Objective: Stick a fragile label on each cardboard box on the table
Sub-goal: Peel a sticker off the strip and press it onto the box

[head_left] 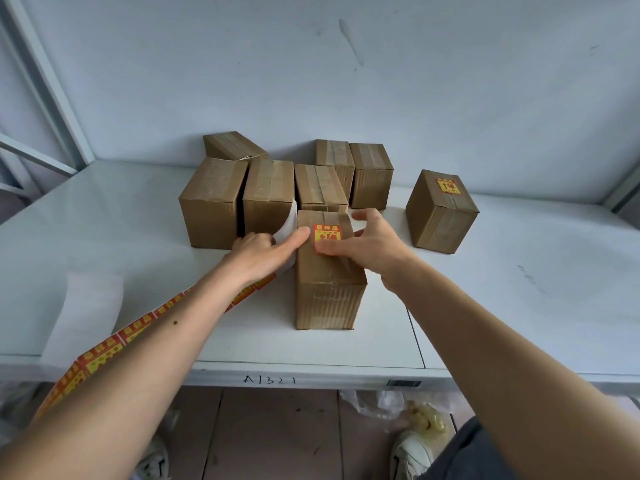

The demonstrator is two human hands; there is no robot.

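Fragile label [326, 236] on box [329, 282], between hands [258, 249]

Plain brown corrugated cardboard boxes [329, 271], matt and ribbed on their sides, carry glossy clear tape; the red-and-yellow paper label [326, 233] looks slightly shiny; the smooth white tabletop [519, 289] has a faint sheen
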